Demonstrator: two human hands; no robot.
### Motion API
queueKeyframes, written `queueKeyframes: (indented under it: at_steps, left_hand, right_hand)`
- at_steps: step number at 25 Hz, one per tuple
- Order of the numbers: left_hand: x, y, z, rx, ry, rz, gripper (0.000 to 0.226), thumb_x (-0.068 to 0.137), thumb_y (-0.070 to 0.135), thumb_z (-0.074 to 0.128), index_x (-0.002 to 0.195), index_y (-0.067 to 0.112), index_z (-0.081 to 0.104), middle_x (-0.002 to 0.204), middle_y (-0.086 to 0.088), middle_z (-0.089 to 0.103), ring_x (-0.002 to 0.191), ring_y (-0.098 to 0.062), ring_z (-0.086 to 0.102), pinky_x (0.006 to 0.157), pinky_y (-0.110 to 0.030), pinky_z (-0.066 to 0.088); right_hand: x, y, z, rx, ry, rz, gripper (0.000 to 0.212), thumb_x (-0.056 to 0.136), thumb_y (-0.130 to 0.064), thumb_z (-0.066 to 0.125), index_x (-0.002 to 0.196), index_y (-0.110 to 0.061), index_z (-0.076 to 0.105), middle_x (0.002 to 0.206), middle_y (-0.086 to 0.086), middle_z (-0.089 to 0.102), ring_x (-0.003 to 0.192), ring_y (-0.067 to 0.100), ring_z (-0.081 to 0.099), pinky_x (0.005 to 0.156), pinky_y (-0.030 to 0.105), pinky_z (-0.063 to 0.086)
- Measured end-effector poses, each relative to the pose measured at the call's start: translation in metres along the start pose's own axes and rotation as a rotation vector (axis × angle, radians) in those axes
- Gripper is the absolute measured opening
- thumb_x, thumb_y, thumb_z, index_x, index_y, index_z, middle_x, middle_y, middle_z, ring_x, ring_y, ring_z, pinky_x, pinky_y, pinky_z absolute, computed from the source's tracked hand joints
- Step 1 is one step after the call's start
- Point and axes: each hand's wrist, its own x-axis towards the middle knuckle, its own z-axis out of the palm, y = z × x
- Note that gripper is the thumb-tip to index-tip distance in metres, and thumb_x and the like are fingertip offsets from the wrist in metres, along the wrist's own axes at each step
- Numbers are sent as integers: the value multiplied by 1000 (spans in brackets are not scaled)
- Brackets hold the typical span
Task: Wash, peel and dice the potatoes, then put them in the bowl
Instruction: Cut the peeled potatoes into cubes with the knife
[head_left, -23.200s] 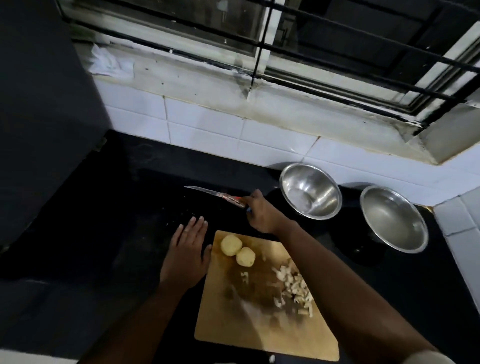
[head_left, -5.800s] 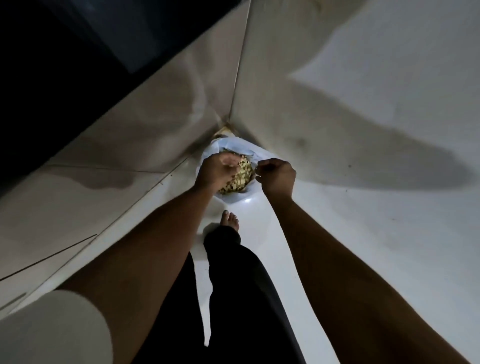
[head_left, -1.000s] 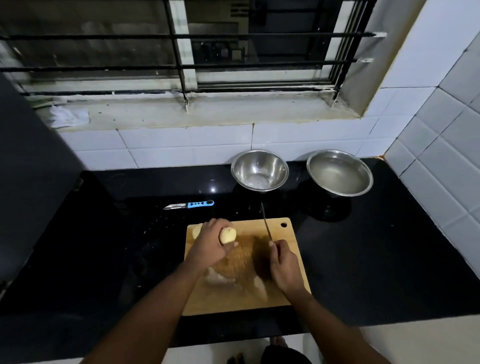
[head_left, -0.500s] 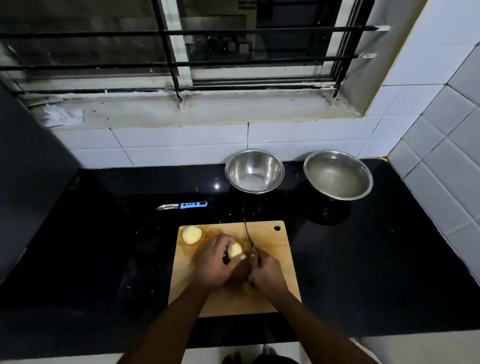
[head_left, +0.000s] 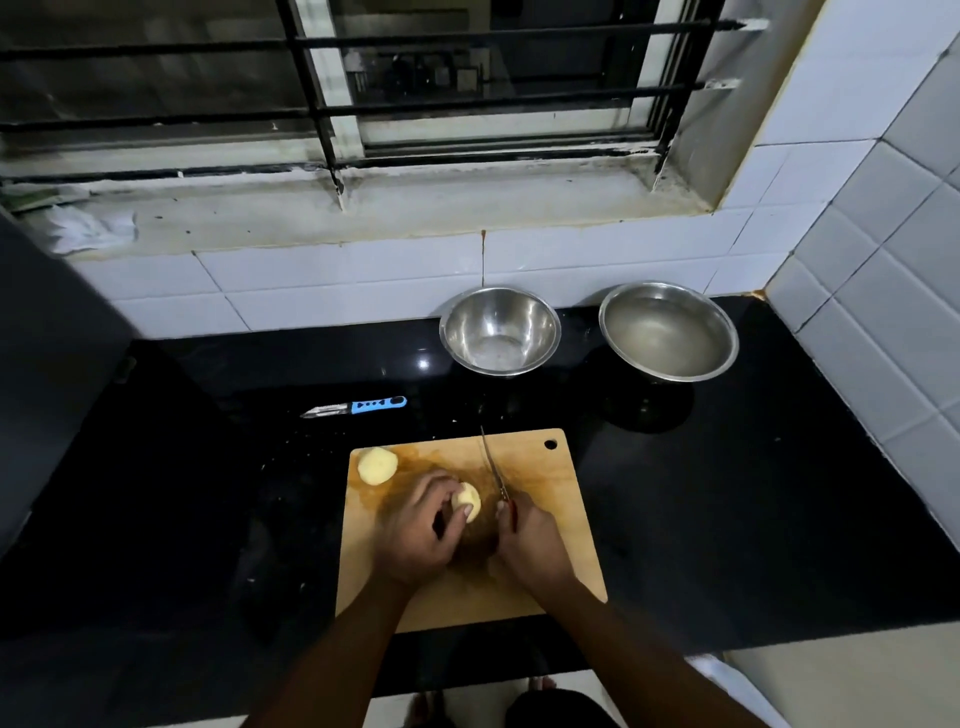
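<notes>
Glossy black stone countertop (head_left: 753, 519) abuts white glazed wall tiles (head_left: 337, 280). A black-barred window (head_left: 467, 78) sits above a stained sill (head_left: 363, 208). Lighting is dim, possibly overhead.

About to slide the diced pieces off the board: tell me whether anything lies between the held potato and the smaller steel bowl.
Nothing visible blocks that path. The potato in the left hand sits on the cutting board; only bare board and black counter lie before the smaller bowl. The knife stands just right of the potato; the peeler lies off left.
</notes>
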Motion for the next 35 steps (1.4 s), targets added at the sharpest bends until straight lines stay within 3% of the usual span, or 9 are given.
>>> queueKeyframes:
  at_steps: [3,5,10,14,19,22,28,31,35]
  left_hand:
    - [6,-7,-5,14,-64,66,30,93,47,56,112,24,59,119,13,52,92,-9,62,70,-33,56]
    - [10,-14,-5,0,-83,106,27,94,47,55,110,25,57,118,14,50,88,-9,61,70,-35,55]
    - [9,-22,-1,27,-72,144,25,95,43,52,114,27,56,122,8,53,98,-16,62,74,-40,56]
    - [8,-18,-5,47,-33,143,26,93,39,53,113,23,61,121,6,56,99,-17,62,75,-37,55]
    - [8,-19,-5,58,-42,138,28,93,40,52,113,23,60,121,5,55,98,-16,62,74,-36,56]
    - [7,-20,-5,64,-41,151,27,93,41,52,113,23,60,121,6,55,97,-17,62,73,-37,56]
    - [7,-19,-4,97,-48,150,29,96,44,47,113,24,60,123,7,53,97,-17,64,72,-36,56]
    - [7,-20,-4,110,-48,151,30,97,45,47,114,25,60,124,7,53,97,-18,64,72,-37,57]
    - [7,-19,-5,112,-52,143,28,97,44,48,114,24,60,124,6,53,96,-21,64,71,-38,56]
  right_hand:
    - [-4,-3,6,-22,26,55,28,105,-36,39,111,-14,56,93,5,64,85,22,64,67,28,47]
    - [-6,-6,9,-35,58,79,29,104,-35,40,109,-12,57,96,10,66,88,29,64,69,35,46]
    - [-21,-21,13,-9,116,111,22,105,-26,41,95,-11,54,95,17,66,87,35,61,66,31,34]
    - [-36,-33,20,-43,141,86,29,104,-24,43,94,-4,61,93,21,68,84,38,63,72,38,46]
    - [-52,-47,18,-115,104,8,30,105,-26,38,83,-15,54,82,14,69,66,26,60,61,25,33]
    - [-55,-50,20,-123,99,-14,31,105,-28,37,84,-14,56,80,12,69,61,22,57,59,26,35]
    - [-52,-47,25,-200,73,-18,35,103,-32,36,89,-10,60,85,15,68,76,33,64,63,34,44]
    - [-55,-52,26,-273,29,-19,30,104,-25,36,99,-7,59,96,17,67,90,34,62,72,35,44]
    - [-55,-56,23,-246,7,8,26,102,-23,38,102,-6,58,100,17,68,94,35,63,72,32,43]
